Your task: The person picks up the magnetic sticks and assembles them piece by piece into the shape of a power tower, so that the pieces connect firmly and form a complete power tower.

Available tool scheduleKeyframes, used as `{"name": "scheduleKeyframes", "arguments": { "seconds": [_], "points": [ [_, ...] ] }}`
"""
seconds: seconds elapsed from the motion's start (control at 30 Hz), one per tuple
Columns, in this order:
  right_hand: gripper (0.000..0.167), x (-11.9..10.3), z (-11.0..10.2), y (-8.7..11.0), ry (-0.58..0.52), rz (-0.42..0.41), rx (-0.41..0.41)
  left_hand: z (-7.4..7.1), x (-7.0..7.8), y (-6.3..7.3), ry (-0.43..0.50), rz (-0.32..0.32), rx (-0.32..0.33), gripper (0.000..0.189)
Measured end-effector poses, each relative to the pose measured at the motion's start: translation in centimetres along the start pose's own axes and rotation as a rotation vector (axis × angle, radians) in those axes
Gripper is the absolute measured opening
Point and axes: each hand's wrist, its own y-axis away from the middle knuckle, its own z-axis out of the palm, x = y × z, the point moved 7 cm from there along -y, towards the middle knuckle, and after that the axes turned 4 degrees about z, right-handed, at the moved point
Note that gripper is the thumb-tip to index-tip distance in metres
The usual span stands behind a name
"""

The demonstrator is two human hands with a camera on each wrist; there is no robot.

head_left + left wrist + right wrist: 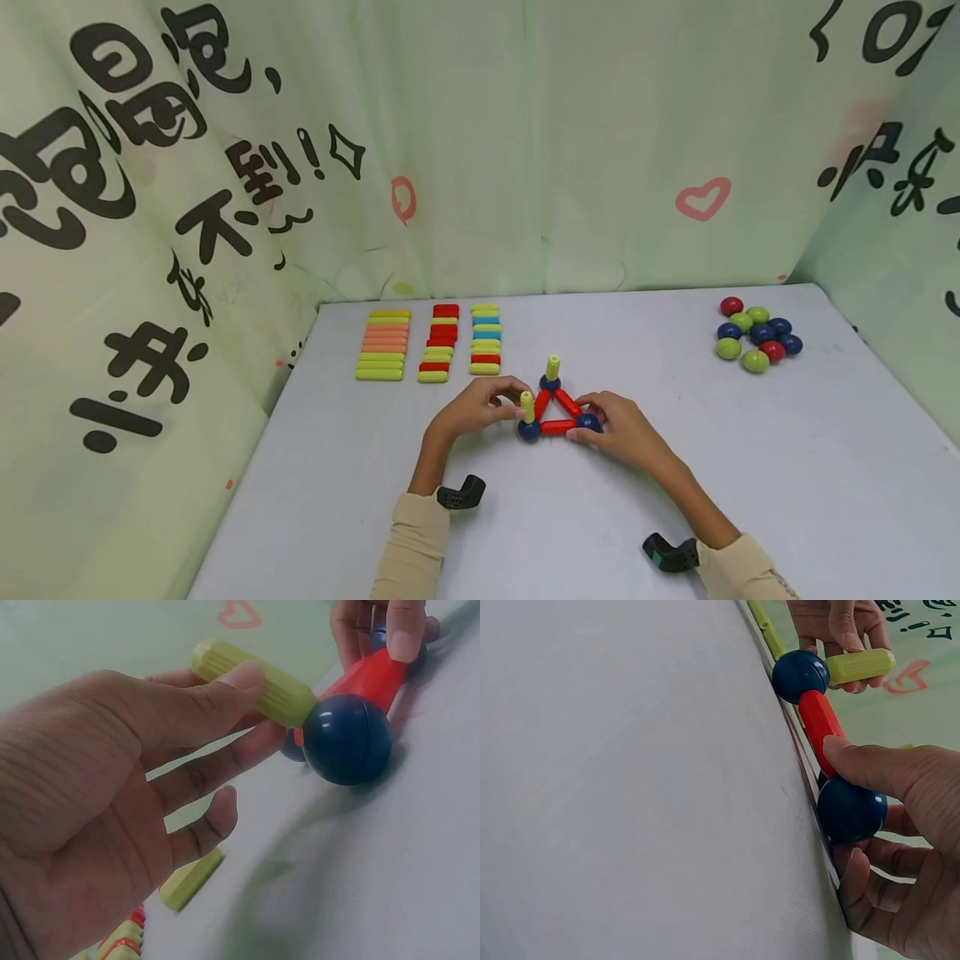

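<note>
A triangle of red rods joined by dark blue balls lies flat on the table. Yellow-green rods stand upright on two of its balls, one at the far corner and one at the near left. My left hand pinches the near-left yellow-green rod between thumb and fingers; its lower end meets the blue ball. At the right corner my right hand grips the blue ball, thumb against the red rod. No upright rod shows on that ball.
Three columns of rods lie at the back left: yellow and orange, red and yellow, and yellow, blue and red. Several red, green and blue balls sit at the back right. A printed curtain surrounds the white table.
</note>
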Motion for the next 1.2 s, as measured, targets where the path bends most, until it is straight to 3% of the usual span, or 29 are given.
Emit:
{"name": "scheduleKeyframes", "arguments": {
  "seconds": [0.3, 0.47, 0.53, 0.63, 0.73, 0.83, 0.9, 1.0, 1.2],
  "points": [
    [0.048, 0.1, 0.0, 0.2, 0.003, 0.001, 0.006, 0.2, 0.9, -0.1, -0.081, 0.025, -0.037, 0.029],
    [0.048, 0.0, -0.1, 0.2, 0.002, -0.003, 0.015, -0.3, 1.0, 0.1, -0.068, 0.033, -0.028, 0.031],
    [0.048, 0.0, -0.1, 0.1, 0.001, -0.004, 0.015, -1.2, 0.6, 0.4, -0.073, 0.007, 0.044, 0.029],
    [0.047, -0.1, -0.1, 0.1, 0.0, -0.002, 0.014, -3.7, -0.7, 1.5, -0.152, -0.085, 0.276, 0.02],
    [0.049, 0.0, -0.2, 0.0, 0.003, 0.021, 0.018, -6.2, -2.1, 3.4, -0.323, -0.257, 0.529, 0.012],
    [0.055, 0.3, -0.4, 0.0, 0.009, 0.068, 0.026, -7.7, -3.0, 5.2, -0.484, -0.396, 0.667, 0.013],
    [0.059, 0.5, -0.5, 0.0, 0.012, 0.097, 0.039, -8.1, -3.2, 5.9, -0.55, -0.443, 0.7, 0.015],
    [0.062, 0.8, -0.8, 0.0, 0.028, 0.124, 0.075, -8.3, -3.4, 6.5, -0.595, -0.453, 0.705, 0.015],
    [0.059, 0.9, -1.3, 0.1, 0.111, 0.128, 0.131, -7.9, -3.6, 6.3, -0.644, -0.486, 0.623, 0.02]
  ]
}}
